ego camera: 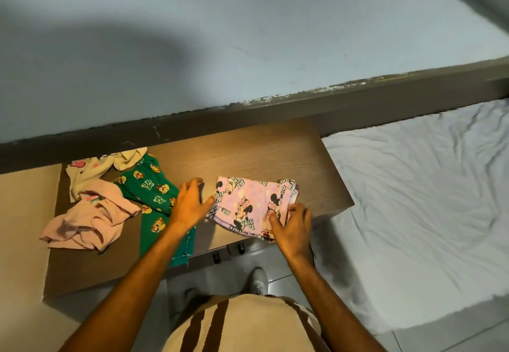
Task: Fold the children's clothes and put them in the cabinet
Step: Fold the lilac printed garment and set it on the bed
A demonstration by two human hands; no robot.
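Note:
A folded pink cartoon-print garment point(248, 203) lies on the brown wooden cabinet top point(248, 156), near its right front corner. My right hand point(292, 227) rests on the garment's right front part, fingers curled and pinching the fabric. My left hand point(190, 203) lies flat with fingers spread, its thumb touching the garment's left edge. Green printed trousers point(151, 194) stretch out under my left forearm and hang over the front edge. A crumpled pale pink top point(91, 219) and a cream top point(91, 172) sit at the left.
A grey wall with a dark ledge point(303, 104) runs behind the cabinet. A bed with a white rumpled sheet point(418, 200) stands close on the right. My white shoe point(259, 280) stands on the tiled floor below the cabinet's front edge.

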